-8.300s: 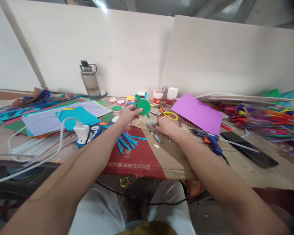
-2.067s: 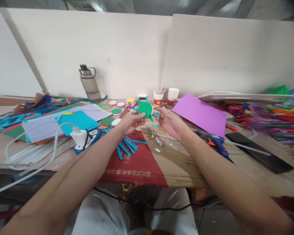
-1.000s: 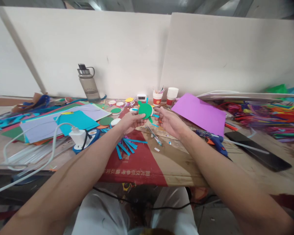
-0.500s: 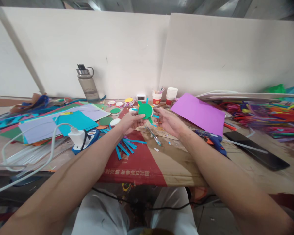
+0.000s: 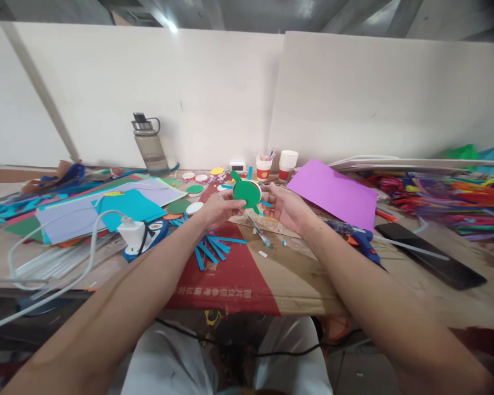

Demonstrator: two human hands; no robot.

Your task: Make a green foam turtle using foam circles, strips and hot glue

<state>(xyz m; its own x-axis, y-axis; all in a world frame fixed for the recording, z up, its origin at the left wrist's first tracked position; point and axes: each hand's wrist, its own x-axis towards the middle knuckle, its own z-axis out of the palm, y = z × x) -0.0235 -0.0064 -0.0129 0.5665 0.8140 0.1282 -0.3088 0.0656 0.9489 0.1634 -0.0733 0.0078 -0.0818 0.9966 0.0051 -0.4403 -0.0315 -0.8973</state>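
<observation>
A round green paper disc [image 5: 247, 193] with a white rim is held up above the middle of the table. Green and blue paper strips stick out around its edge. My left hand [image 5: 220, 210] grips its left side, with the thumb on the front face. At the opposite edge, my right hand [image 5: 286, 206] holds the disc's rim with curled fingers, partly hidden behind it. Below the hands lie a pen [image 5: 259, 230] and a pile of cut blue paper strips [image 5: 214, 249].
Coloured paper sheets [image 5: 127, 208], a white plug [image 5: 132, 233] with its cable and a bottle [image 5: 149, 145] are on the left. Paper cups [image 5: 288, 162] stand at the back. On the right are purple paper [image 5: 333, 192], a glue gun [image 5: 360, 241], a phone [image 5: 432, 255] and colourful pipe cleaners [image 5: 448, 197].
The disc has shifted slightly right and its face has turned a little. My right fingers have closed in on its right edge. The camera view has tilted up slightly.
</observation>
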